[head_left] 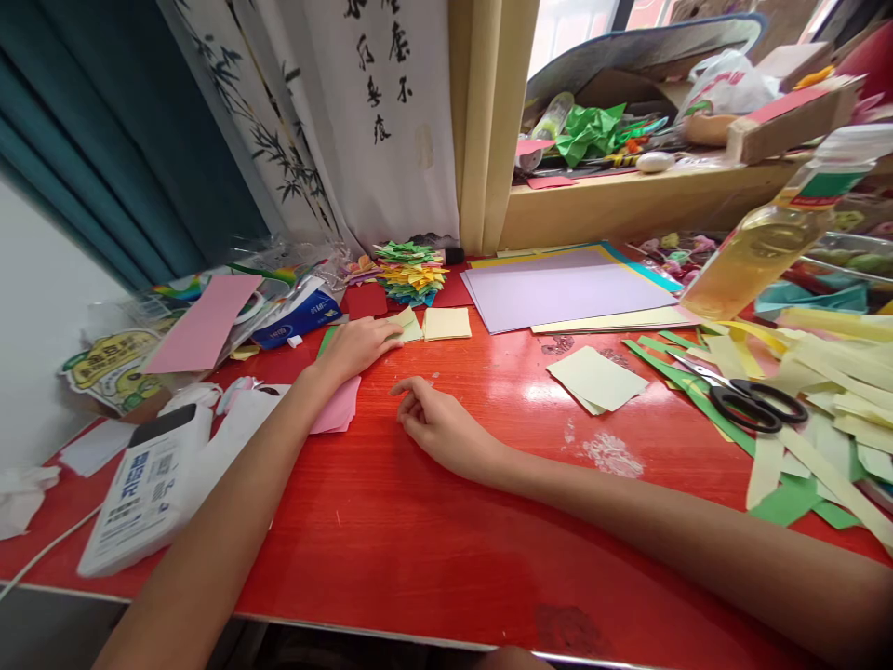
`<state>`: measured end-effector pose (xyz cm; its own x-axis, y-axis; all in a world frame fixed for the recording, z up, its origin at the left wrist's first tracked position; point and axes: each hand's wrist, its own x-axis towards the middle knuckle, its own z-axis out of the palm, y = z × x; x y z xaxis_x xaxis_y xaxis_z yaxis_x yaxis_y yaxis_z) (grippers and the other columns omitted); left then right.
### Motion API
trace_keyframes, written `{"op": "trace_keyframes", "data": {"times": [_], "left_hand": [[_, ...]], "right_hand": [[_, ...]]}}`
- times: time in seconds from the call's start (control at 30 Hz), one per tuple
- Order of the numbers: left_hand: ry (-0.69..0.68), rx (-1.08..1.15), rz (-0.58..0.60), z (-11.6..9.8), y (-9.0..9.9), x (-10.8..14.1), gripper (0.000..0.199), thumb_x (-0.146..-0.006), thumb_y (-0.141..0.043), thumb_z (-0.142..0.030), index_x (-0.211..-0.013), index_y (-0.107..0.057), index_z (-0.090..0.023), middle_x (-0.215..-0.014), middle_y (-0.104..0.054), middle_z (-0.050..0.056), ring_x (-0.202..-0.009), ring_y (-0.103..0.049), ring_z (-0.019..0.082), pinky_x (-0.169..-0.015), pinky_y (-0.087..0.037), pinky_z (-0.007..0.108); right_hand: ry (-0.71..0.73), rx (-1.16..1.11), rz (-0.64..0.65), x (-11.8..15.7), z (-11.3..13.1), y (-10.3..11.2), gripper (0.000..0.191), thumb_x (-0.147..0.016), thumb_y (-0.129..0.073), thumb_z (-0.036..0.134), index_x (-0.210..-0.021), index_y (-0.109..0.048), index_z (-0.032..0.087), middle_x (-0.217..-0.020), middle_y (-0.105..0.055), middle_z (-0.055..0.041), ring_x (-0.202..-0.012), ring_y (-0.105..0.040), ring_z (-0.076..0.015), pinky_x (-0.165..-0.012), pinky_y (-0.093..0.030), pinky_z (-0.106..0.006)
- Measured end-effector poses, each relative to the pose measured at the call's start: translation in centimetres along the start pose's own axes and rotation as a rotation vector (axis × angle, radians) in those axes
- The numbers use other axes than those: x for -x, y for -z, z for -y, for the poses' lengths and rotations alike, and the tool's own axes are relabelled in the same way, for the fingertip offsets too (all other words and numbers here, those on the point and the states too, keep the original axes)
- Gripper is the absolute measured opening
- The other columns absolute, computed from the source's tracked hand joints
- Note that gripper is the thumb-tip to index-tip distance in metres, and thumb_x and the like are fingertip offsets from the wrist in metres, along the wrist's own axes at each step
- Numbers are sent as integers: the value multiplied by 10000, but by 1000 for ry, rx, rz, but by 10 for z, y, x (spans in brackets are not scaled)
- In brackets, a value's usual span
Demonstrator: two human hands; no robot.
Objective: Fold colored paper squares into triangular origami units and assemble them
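Observation:
My left hand [363, 346] lies palm down with its fingers stretched toward a pale yellow paper piece [410, 323], its fingertips at the paper's near edge. Pink paper squares [338, 408] stick out below that wrist. Just right of the fingers is a stack of cream squares [447, 323]. My right hand [439, 423] rests on the red table with its fingers loosely curled and apart, holding nothing. Pale green squares [598, 379] lie to its right. A pile of folded colored paper pieces [410, 273] stands behind my left hand.
Black-handled scissors [757, 403] lie on paper strips [847, 400] at the right. A bottle [767, 237] stands behind them. Large purple sheets [568, 284] lie at the back. A white box [150, 489] and a blue package [297, 316] are at the left.

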<state>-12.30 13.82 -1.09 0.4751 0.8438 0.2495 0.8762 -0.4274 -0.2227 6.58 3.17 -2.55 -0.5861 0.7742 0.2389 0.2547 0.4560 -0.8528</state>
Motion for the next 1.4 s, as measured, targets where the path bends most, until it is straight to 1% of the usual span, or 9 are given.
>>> {"op": "trace_keyframes", "data": {"times": [0.13, 0.33, 0.47, 0.63, 0.77, 1.0, 1.27, 1.33, 1.4], "left_hand": [[9, 4, -24, 2, -2, 0, 302, -861, -388, -398, -1077, -565, -284, -1033, -637, 2, -899, -563, 191, -709, -396, 267], [-2, 89, -18, 9, -5, -1, 290, -856, -401, -375, -1074, -571, -288, -1054, -635, -5, -930, -558, 183, -735, -395, 257], [-5, 75, -7, 11, -5, -1, 300, -866, -378, -363, -1073, -575, -272, -1040, -640, 9, -924, -566, 183, -736, -401, 259], [35, -44, -43, 2, -2, 1, 319, -892, -299, -291, -1040, -567, -201, -976, -649, 65, -858, -597, 200, -682, -404, 273], [84, -127, -39, -5, 0, 1, 298, -891, -292, -285, -929, -558, -156, -857, -652, 85, -765, -613, 225, -595, -386, 280], [213, -115, -36, -7, -1, -2, 272, -887, -324, -319, -902, -531, -143, -803, -653, 99, -739, -621, 237, -587, -375, 285], [236, -107, -80, -11, -2, 0, 254, -886, -320, -292, -918, -518, -136, -823, -644, 101, -774, -618, 238, -612, -392, 281], [242, -111, -78, -13, 0, 1, 263, -888, -306, -273, -967, -509, -125, -798, -642, 101, -738, -620, 238, -595, -392, 279], [236, -102, -71, -14, 3, 2, 292, -889, -287, -241, -1085, -467, -119, -810, -641, 98, -717, -618, 230, -581, -393, 272]], "right_hand": [[14, 5, -8, 0, -2, -1, 276, -770, -361, 101, -1033, -404, 174, -791, -543, -12, -674, -495, -124, -637, -398, -264], [26, 15, -7, 0, -3, -2, 263, -768, -359, 92, -1015, -412, 165, -769, -536, -10, -664, -482, -119, -626, -392, -257], [23, 26, -4, -1, -2, -2, 249, -771, -359, 88, -1001, -420, 162, -742, -527, -5, -643, -472, -115, -609, -385, -251], [34, 25, -6, 0, -1, -1, 244, -766, -363, 78, -987, -424, 159, -760, -532, -10, -657, -476, -113, -616, -384, -248], [32, 29, -4, 0, -1, -1, 241, -768, -366, 83, -988, -425, 162, -765, -532, -12, -663, -476, -114, -619, -384, -248], [32, 29, 3, 0, -2, -1, 244, -773, -364, 88, -997, -425, 165, -787, -543, -17, -671, -480, -115, -616, -383, -249], [31, 26, 0, 0, -2, -1, 239, -776, -367, 91, -995, -429, 163, -757, -533, -7, -667, -481, -115, -617, -384, -248], [28, 28, 5, 0, -2, -1, 241, -775, -366, 90, -995, -429, 165, -746, -530, -4, -663, -481, -115, -613, -383, -247], [29, 30, 5, 0, -2, -1, 242, -774, -367, 90, -996, -428, 167, -750, -532, -5, -663, -481, -115, -613, -383, -246]]}}
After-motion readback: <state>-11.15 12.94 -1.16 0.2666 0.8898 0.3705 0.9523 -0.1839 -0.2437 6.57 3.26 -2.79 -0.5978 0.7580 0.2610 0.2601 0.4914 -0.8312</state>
